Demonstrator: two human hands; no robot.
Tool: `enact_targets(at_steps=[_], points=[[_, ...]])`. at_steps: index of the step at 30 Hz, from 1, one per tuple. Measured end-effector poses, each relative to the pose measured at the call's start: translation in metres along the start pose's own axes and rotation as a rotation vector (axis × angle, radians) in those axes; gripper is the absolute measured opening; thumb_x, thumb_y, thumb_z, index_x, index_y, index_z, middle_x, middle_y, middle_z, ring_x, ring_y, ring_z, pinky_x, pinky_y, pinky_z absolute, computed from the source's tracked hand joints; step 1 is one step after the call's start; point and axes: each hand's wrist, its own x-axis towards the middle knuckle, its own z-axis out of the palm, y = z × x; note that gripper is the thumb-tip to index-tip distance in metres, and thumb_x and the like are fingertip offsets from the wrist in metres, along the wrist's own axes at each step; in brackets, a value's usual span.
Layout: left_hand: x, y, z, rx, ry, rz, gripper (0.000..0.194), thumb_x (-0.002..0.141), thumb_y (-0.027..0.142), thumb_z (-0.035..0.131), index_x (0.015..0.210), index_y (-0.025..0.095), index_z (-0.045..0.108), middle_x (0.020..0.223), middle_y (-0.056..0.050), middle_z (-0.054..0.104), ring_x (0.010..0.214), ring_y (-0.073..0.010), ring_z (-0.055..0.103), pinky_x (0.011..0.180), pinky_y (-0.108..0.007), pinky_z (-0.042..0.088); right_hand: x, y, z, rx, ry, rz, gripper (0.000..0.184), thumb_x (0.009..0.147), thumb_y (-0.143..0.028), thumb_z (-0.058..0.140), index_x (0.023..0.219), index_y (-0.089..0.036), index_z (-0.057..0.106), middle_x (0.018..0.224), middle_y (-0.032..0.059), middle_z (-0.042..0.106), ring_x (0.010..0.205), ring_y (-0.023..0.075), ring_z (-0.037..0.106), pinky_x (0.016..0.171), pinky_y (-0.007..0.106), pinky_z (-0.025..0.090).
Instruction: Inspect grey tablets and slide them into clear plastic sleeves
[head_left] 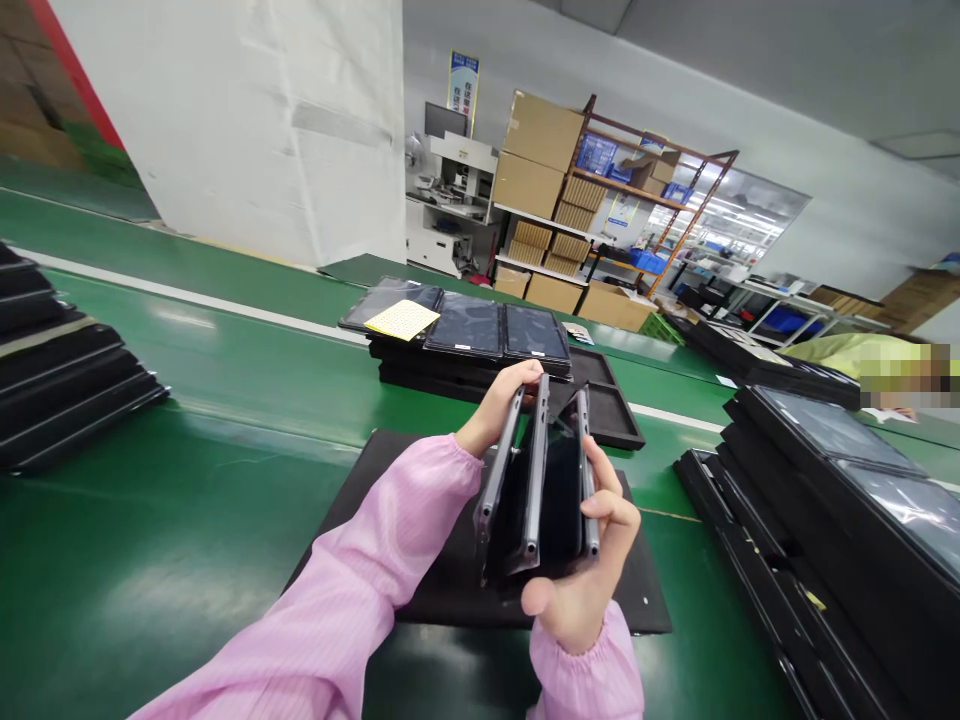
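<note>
Three thin grey-edged tablets [535,480] stand on edge between my hands, fanned apart with gaps between them; clear film shows around them. My left hand [496,408] is closed on them at the far upper end, its fingers partly hidden behind the tablets. My right hand [596,565] grips the rightmost tablet, fingers bent along its outer side and thumb sticking out near the lower end. Beneath them lies a flat black tray or mat [435,595] on the green bench. Just beyond, film-covered tablets [465,328] rest on stacked black trays, with a yellow dotted paper [403,319] on top.
A black tray with compartments [613,405] sits behind my right hand. Tall stacks of black trays stand at the left [67,370] and right [840,540]. A person in a yellow-green top [847,352] is at the far right. Cardboard boxes [536,150] and shelving are in the background.
</note>
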Motion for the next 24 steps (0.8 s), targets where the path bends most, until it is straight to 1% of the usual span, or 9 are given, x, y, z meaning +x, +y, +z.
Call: enact_targets(at_steps=[5, 7, 9, 11, 13, 16, 18, 21, 24], points=[[0.013, -0.001, -0.02, -0.169, -0.099, -0.069, 0.023, 0.058, 0.043, 0.057, 0.06, 0.022, 0.048, 0.053, 0.003, 0.046, 0.053, -0.0124, 0.046, 0.061, -0.032, 0.056, 0.005, -0.004, -0.011, 0.005, 0.121, 0.049, 0.052, 0.08, -0.065, 0.075, 0.098, -0.026, 0.045, 0.135, 0.0137, 0.058, 0.127, 0.0303, 0.058, 0.106, 0.052, 0.042], [0.017, -0.002, -0.027, -0.189, -0.149, -0.108, 0.024, 0.058, 0.042, 0.06, 0.066, 0.02, 0.054, 0.061, -0.001, 0.057, 0.062, -0.0158, 0.054, 0.066, -0.034, 0.057, 0.006, -0.005, -0.013, -0.023, 0.103, 0.05, 0.045, 0.082, -0.054, 0.077, 0.097, -0.026, 0.045, 0.135, 0.0134, 0.058, 0.128, 0.0308, 0.057, 0.107, 0.054, 0.039], [0.02, -0.003, -0.031, -0.172, -0.2, -0.139, 0.025, 0.06, 0.041, 0.063, 0.07, 0.019, 0.058, 0.08, -0.008, 0.07, 0.077, -0.0205, 0.063, 0.072, -0.035, 0.057, 0.006, -0.007, -0.013, -0.046, 0.077, 0.054, 0.039, 0.083, -0.042, 0.077, 0.096, -0.026, 0.044, 0.136, 0.0132, 0.058, 0.129, 0.0304, 0.056, 0.107, 0.054, 0.038], [0.021, -0.004, -0.033, -0.147, -0.249, -0.182, 0.028, 0.061, 0.043, 0.064, 0.072, 0.019, 0.06, 0.091, -0.011, 0.075, 0.085, -0.0241, 0.067, 0.074, -0.034, 0.055, 0.005, -0.009, -0.011, -0.053, 0.07, 0.054, 0.035, 0.083, -0.035, 0.075, 0.097, -0.026, 0.044, 0.136, 0.0127, 0.058, 0.13, 0.0296, 0.055, 0.107, 0.054, 0.039], [0.021, -0.006, -0.031, -0.127, -0.262, -0.195, 0.032, 0.062, 0.049, 0.063, 0.073, 0.018, 0.061, 0.078, -0.01, 0.074, 0.074, -0.022, 0.066, 0.068, -0.03, 0.05, 0.003, -0.01, -0.008, -0.04, 0.059, 0.053, 0.035, 0.083, -0.033, 0.074, 0.098, -0.026, 0.044, 0.136, 0.0125, 0.057, 0.132, 0.0292, 0.054, 0.107, 0.053, 0.039], [0.018, -0.008, -0.023, -0.13, -0.178, -0.103, 0.035, 0.065, 0.05, 0.059, 0.075, 0.017, 0.064, 0.055, -0.001, 0.057, 0.054, -0.0133, 0.05, 0.057, -0.026, 0.041, 0.001, -0.011, -0.002, -0.034, 0.022, 0.039, 0.036, 0.082, -0.033, 0.075, 0.1, -0.026, 0.044, 0.14, 0.0135, 0.056, 0.134, 0.0296, 0.054, 0.106, 0.052, 0.041], [0.015, -0.01, -0.014, -0.171, -0.078, -0.013, 0.028, 0.066, 0.042, 0.061, 0.078, 0.016, 0.065, 0.056, 0.003, 0.049, 0.053, -0.0101, 0.043, 0.056, -0.023, 0.037, -0.001, -0.012, 0.002, -0.057, -0.006, 0.021, 0.036, 0.083, -0.034, 0.075, 0.1, -0.026, 0.044, 0.141, 0.0143, 0.056, 0.136, 0.0309, 0.054, 0.106, 0.054, 0.043], [0.011, -0.011, -0.002, -0.239, 0.017, 0.049, 0.021, 0.068, 0.03, 0.064, 0.083, 0.015, 0.065, 0.064, 0.004, 0.049, 0.057, -0.0086, 0.043, 0.057, -0.021, 0.037, -0.002, -0.012, 0.01, -0.087, -0.029, -0.016, 0.037, 0.085, -0.041, 0.075, 0.099, -0.026, 0.044, 0.137, 0.014, 0.058, 0.138, 0.0329, 0.053, 0.107, 0.057, 0.043], [0.006, -0.006, 0.009, -0.246, 0.077, 0.021, 0.021, 0.071, 0.026, 0.065, 0.087, 0.014, 0.067, 0.068, 0.003, 0.054, 0.059, -0.0081, 0.047, 0.056, -0.02, 0.038, 0.0, -0.012, 0.02, -0.095, -0.058, -0.08, 0.049, 0.082, -0.059, 0.076, 0.1, -0.026, 0.045, 0.132, 0.0131, 0.06, 0.138, 0.0342, 0.053, 0.107, 0.057, 0.046]])
